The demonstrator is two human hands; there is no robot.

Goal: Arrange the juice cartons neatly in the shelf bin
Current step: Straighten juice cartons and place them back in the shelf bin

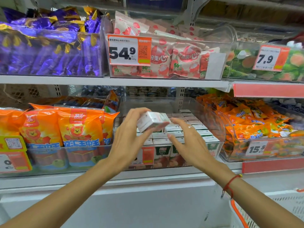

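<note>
Gripping one white juice carton tilted above the clear shelf bin, the left hand pinches it between fingers and thumb. Right hand hovers beside it, fingers straight, holding nothing. Below, rows of cartons stand packed in the bin, too many and too blurred to count. Two white shelves show, with orange snack bags at the lower shelf's left.

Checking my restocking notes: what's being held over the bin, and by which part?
The left hand grips a white juice carton by one end, tilted; the right hand holds nothing.
</note>
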